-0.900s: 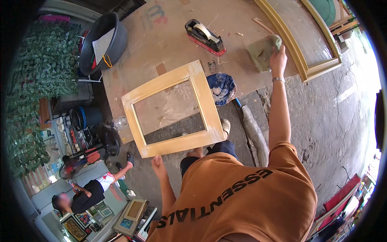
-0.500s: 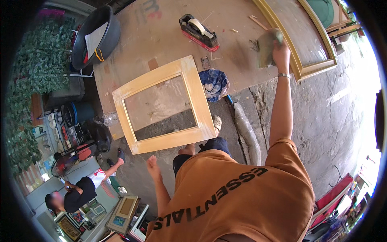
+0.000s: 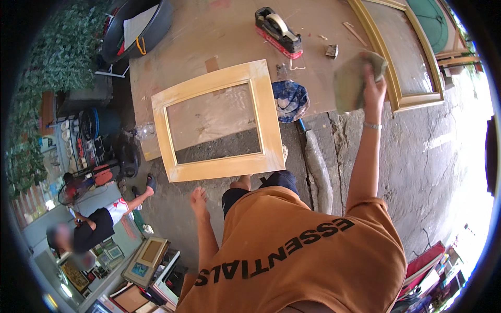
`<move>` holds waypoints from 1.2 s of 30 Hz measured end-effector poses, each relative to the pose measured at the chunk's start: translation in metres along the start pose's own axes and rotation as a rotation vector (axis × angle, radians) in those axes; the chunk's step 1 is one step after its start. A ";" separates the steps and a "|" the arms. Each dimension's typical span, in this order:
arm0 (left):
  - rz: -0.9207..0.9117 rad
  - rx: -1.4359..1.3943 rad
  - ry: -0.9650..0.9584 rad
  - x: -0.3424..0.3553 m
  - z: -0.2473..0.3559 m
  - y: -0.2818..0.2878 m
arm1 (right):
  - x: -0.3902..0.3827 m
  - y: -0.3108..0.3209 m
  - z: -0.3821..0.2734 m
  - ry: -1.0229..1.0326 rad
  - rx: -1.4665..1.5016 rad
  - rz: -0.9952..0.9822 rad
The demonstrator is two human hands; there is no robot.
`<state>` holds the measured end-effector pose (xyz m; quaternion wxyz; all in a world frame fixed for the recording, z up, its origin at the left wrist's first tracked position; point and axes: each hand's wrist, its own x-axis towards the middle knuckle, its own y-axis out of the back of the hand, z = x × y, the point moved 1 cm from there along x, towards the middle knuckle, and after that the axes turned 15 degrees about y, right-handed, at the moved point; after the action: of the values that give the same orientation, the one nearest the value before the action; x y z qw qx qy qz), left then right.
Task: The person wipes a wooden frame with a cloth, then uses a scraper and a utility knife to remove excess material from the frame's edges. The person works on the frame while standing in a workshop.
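Note:
A pale-yellow wooden picture frame (image 3: 168,138) with whitish smudges rests at the table's near edge. My left hand (image 3: 199,198) is below its lower left corner, fingers loosely apart and holding nothing. My right hand (image 3: 373,91) grips an olive-green cloth (image 3: 348,87) at the table's right, beside a gold frame (image 3: 391,78). A small metallic object (image 3: 331,50) lies just beyond the cloth. A black-and-red tape dispenser (image 3: 276,30) stands farther back. A blue, paint-stained container (image 3: 288,99) sits right of the pale frame.
The cardboard-covered table (image 3: 214,31) carries a large dark basin (image 3: 117,39) at its back left. A person (image 3: 86,229) in dark top reclines at lower left, near a fan (image 3: 73,188) and stacked frames (image 3: 143,261). A long wrapped bundle (image 3: 318,167) lies on the cracked floor.
My right hand has shifted with the cloth, now nearer the table's front, uncovering the small metallic object. My left hand's fingers have loosened from a closer curl. The whole view has shifted slightly.

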<state>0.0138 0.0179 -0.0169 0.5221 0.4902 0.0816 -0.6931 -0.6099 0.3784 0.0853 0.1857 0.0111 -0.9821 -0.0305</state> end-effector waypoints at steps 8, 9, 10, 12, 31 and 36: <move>-0.486 -0.646 0.364 0.000 0.007 -0.106 | -0.235 -0.171 -0.004 0.213 -0.379 -0.965; -0.509 -0.668 0.291 -0.004 0.002 -0.112 | -0.258 -0.175 -0.010 0.345 -0.508 -1.000; -0.537 -0.684 0.217 -0.005 -0.003 -0.122 | -0.265 -0.180 -0.009 0.377 -0.538 -0.938; -0.560 -0.721 0.124 0.001 -0.009 -0.127 | -0.259 -0.192 -0.013 0.182 -0.483 -0.894; -0.540 -0.758 0.152 -0.002 0.002 -0.127 | -0.239 -0.229 0.007 0.381 -0.739 -0.923; -0.620 -0.758 0.119 -0.002 0.010 -0.134 | -0.127 -0.304 0.069 0.571 -0.697 -0.774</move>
<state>-0.0995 0.0723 -0.0639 0.4272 0.2570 0.4996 -0.7084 -0.5140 0.0835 -0.0449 0.4105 0.3145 -0.7499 -0.4126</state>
